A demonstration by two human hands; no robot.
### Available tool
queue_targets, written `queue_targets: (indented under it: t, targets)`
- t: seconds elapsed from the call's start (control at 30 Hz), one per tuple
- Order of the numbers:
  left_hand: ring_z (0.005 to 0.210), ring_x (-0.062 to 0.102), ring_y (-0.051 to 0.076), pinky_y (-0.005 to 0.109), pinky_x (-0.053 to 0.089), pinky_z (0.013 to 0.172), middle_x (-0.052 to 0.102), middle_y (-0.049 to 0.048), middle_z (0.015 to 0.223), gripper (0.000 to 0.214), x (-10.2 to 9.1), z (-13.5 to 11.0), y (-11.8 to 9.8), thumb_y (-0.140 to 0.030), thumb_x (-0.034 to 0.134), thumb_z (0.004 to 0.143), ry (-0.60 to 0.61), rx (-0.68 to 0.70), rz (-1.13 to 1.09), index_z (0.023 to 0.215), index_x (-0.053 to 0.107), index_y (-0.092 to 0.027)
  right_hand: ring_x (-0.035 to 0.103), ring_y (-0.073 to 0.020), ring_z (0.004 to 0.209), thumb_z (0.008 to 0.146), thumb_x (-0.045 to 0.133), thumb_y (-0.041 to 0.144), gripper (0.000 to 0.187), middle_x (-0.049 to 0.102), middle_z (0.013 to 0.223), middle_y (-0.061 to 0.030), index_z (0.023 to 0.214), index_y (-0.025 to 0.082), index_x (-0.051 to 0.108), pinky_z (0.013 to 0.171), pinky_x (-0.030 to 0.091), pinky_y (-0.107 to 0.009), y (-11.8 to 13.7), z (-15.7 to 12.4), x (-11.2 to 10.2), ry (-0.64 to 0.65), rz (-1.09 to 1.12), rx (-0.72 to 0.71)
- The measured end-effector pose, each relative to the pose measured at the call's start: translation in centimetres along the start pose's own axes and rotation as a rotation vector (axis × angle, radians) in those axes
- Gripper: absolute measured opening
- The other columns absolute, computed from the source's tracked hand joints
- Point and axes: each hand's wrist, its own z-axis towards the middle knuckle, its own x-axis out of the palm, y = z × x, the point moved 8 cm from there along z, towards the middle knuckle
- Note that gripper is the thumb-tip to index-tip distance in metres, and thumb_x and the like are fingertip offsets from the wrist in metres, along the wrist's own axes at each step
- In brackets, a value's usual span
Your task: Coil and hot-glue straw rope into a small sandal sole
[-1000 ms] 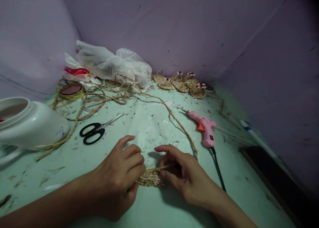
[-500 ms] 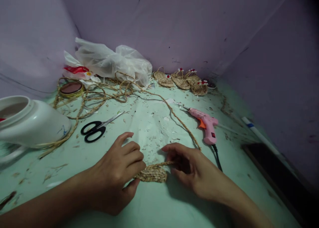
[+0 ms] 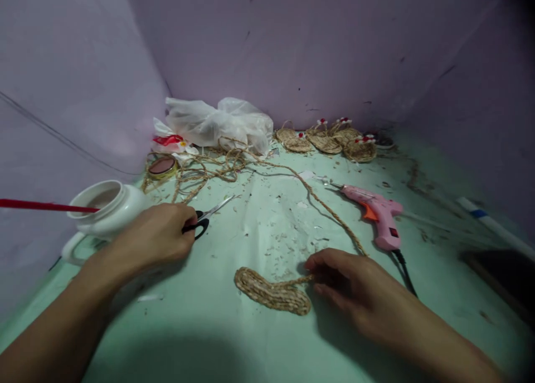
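Observation:
My left hand (image 3: 161, 232) is closed over the black handles of the scissors (image 3: 215, 207), whose blades point away to the right. Its fingertips are mostly hidden. A flat oval coil of braided straw cord (image 3: 271, 294) lies on the table in front of me. From it a short length of cord (image 3: 295, 281) runs into my right hand (image 3: 346, 282), pinched between thumb and fingers. Beyond that hand, the same braided cord (image 3: 321, 200) stretches back to a loose tangle.
A pink glue gun (image 3: 374, 207) lies to the right with its lead trailing. A white jug (image 3: 112, 207) stands at the left, a red stick in it. Woven pieces with beads (image 3: 324, 140) and a plastic bag (image 3: 225, 124) line the back wall.
My left hand has let go of the straw coil and moved left onto the scissors. The right hand still holds the cord. The view has shifted left.

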Motion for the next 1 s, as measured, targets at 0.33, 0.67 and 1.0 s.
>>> queue_targets:
  t: [0.33,0.67,1.0]
  targets:
    - [0.075,0.062,0.026,0.030,0.038,0.054,0.065,0.0091,0.083,0.016,1.5,1.4,0.3,-0.026,0.045,0.080,-0.072,-0.010,0.214,0.088,0.057,-0.020,0.059,-0.0210,0.078,0.070,0.065,0.014,0.027,0.065,0.092,-0.0053,0.096,0.022,0.063,0.068,0.042,-0.031,0.3,-0.6,-1.8,-0.008,-0.219,0.048]
    - [0.071,0.061,0.025,0.032,0.041,0.057,0.065,0.0057,0.081,0.027,-0.2,0.7,-0.8,-0.027,0.043,0.081,-0.089,-0.125,0.124,0.106,0.051,-0.021,0.053,-0.0161,0.061,0.069,0.056,0.003,0.021,0.065,0.070,-0.0021,0.079,0.019,0.065,0.054,0.032,-0.027,1.0,-0.4,-1.9,-0.007,-0.264,0.078]
    - [0.067,0.066,0.019,0.026,0.053,0.056,0.071,0.0024,0.077,0.056,1.3,-3.6,1.9,-0.036,0.085,0.048,0.062,-0.446,-1.250,0.095,0.062,-0.016,0.062,-0.0166,0.071,0.080,0.063,0.025,0.013,0.072,0.079,-0.0022,0.087,0.020,0.073,0.060,0.040,-0.025,0.4,0.2,-1.1,0.035,0.066,-0.034]
